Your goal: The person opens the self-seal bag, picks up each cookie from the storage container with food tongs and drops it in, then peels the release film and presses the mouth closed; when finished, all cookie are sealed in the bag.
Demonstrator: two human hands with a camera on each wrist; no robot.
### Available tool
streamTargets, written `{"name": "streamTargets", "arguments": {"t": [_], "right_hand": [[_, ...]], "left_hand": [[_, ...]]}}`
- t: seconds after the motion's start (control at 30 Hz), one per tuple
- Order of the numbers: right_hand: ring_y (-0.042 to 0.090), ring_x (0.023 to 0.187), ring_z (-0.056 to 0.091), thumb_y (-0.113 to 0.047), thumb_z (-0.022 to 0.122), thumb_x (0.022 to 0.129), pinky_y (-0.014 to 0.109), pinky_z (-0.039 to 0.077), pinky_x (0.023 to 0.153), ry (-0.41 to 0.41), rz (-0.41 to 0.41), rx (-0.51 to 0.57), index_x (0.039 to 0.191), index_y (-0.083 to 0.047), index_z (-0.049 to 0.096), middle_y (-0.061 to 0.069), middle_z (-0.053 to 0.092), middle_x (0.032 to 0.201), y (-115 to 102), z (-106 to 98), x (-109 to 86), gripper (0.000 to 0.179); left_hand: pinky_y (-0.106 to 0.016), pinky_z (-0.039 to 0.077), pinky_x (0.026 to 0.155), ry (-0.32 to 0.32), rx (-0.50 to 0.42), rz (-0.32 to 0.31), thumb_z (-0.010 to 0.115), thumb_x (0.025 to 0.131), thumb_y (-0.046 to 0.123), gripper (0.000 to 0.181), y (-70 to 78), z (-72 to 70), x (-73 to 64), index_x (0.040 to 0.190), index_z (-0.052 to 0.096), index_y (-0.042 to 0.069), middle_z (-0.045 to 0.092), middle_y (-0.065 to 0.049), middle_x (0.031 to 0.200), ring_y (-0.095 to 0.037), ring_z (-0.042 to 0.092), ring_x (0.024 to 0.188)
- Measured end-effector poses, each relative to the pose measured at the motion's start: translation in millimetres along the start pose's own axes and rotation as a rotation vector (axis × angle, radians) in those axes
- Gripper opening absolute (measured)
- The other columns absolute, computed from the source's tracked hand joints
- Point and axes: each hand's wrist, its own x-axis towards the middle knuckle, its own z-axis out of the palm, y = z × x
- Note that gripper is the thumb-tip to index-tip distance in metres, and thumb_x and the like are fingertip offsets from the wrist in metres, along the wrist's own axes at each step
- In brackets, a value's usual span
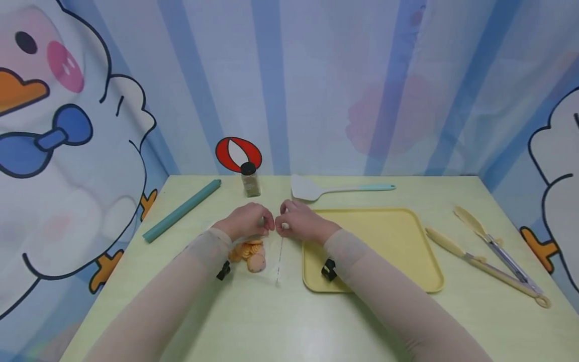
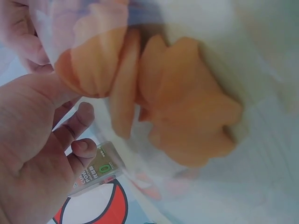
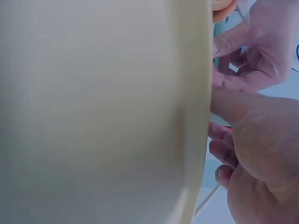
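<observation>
A clear plastic bag [image 1: 271, 269] lies on the table, left of the yellow tray [image 1: 384, 246]. Inside it are orange slices [image 1: 250, 250]; up close in the left wrist view, some slices [image 2: 187, 109] have a flower-like scalloped outline. My left hand [image 1: 248, 221] pinches the bag's edge with thumb and fingers. Right beside it, my right hand [image 1: 304, 221] pinches the same edge, near the tray's corner. The fingertips of both hands almost meet. In the right wrist view the tray's rim [image 3: 194, 112] partly hides the pinching fingers and most of the bag.
Behind the hands stand a spice jar [image 1: 251, 183] with a black lid and a white spatula [image 1: 307, 188] with a pale teal handle. A teal rod-shaped roll [image 1: 183, 210] lies at the left. Open tongs [image 1: 495, 274] with beige tips lie right of the tray.
</observation>
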Motion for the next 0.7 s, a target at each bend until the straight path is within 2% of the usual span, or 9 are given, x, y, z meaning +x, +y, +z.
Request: {"name": "streamTargets", "arguments": {"t": [0.2,0.3,0.37,0.5,0.57,0.63,0.7], "right_hand": [[0.034,0.113,0.054,-0.009,0.065,0.097,0.046,0.044,0.097,-0.046,-0.011,-0.043,0.086,-0.017,0.069,0.016,0.062,0.123,-1.8,-0.3,-3.2,0.014],[0.036,0.118,0.051,-0.01,0.06,0.1,0.05,0.042,0.099,-0.103,0.026,-0.037,0.087,-0.017,0.067,0.018,0.058,0.131,-3.2,-4.8,-5.8,0.016],[0.036,0.124,0.048,-0.011,0.059,0.101,0.052,0.041,0.1,-0.112,0.055,-0.009,0.088,-0.016,0.066,0.018,0.056,0.135,-3.3,-6.8,-6.9,0.016],[0.037,0.13,0.045,-0.014,0.069,0.099,0.055,0.038,0.106,-0.059,0.071,0.059,0.098,-0.018,0.07,0.017,0.053,0.139,-0.9,-7.1,-7.1,0.004],[0.037,0.131,0.046,-0.016,0.074,0.096,0.055,0.037,0.109,-0.038,0.066,0.076,0.102,-0.019,0.072,0.017,0.054,0.14,1.0,-6.1,-6.8,0.007],[0.037,0.13,0.046,-0.018,0.078,0.093,0.056,0.036,0.11,-0.037,0.063,0.076,0.103,-0.02,0.074,0.016,0.055,0.14,3.2,-5.1,-6.5,0.011],[0.037,0.128,0.048,-0.019,0.078,0.093,0.055,0.037,0.108,-0.045,0.069,0.074,0.099,-0.022,0.076,0.015,0.057,0.14,5.1,-4.5,-5.9,0.007]], "left_hand": [[-0.042,0.052,0.101,-0.003,0.021,-0.009,0.082,0.089,0.013,0.011,0.1,1.4,-0.7,0.095,0.078,0.022,0.073,0.008,0.095,-0.018,0.061,0.099],[-0.042,0.052,0.1,-0.005,0.036,-0.01,0.081,0.09,0.013,0.011,0.7,-1.1,-1.0,0.094,0.077,0.022,0.072,0.007,0.095,-0.018,0.061,0.099],[-0.042,0.053,0.099,-0.003,0.048,-0.01,0.081,0.09,0.013,0.011,0.2,-2.3,-1.4,0.093,0.077,0.022,0.072,0.007,0.095,-0.018,0.06,0.099],[-0.042,0.053,0.099,0.002,0.046,-0.013,0.081,0.09,0.013,0.011,-0.8,-3.6,-3.0,0.094,0.077,0.022,0.073,0.007,0.094,-0.018,0.061,0.097],[-0.042,0.052,0.099,-0.001,0.032,-0.011,0.082,0.09,0.013,0.012,-0.3,-3.3,-3.3,0.095,0.078,0.022,0.073,0.008,0.093,-0.018,0.061,0.097],[-0.043,0.052,0.099,-0.009,0.011,-0.01,0.081,0.09,0.013,0.012,0.7,-2.6,-3.1,0.097,0.078,0.022,0.073,0.007,0.093,-0.018,0.061,0.097],[-0.043,0.052,0.1,-0.014,-0.004,-0.011,0.081,0.09,0.013,0.012,2.4,-2.3,-2.6,0.098,0.078,0.022,0.073,0.007,0.094,-0.019,0.061,0.098]]}}
